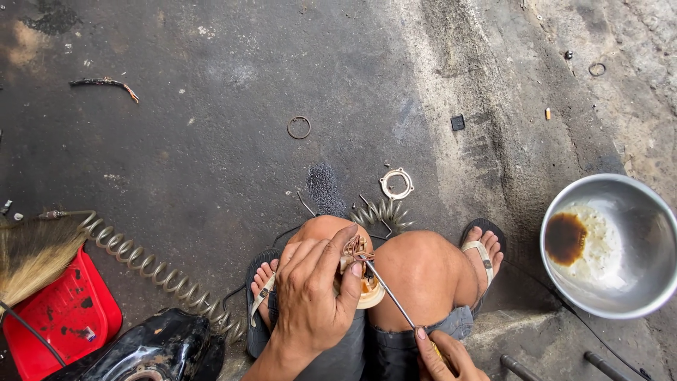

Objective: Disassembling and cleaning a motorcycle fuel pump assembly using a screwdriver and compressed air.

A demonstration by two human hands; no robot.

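Note:
My left hand grips a small round cream-coloured part with rusty brown wires on top, held between my knees. My right hand at the bottom edge holds a thin metal tool, a screwdriver by its look, whose tip touches the wires on the part. I am squatting; both feet in sandals rest on the dark oily concrete floor.
A steel bowl with brown liquid stands at the right. A coiled hose runs at the left past a red dustpan, a broom and a black tank. A white ring gasket and a metal ring lie ahead.

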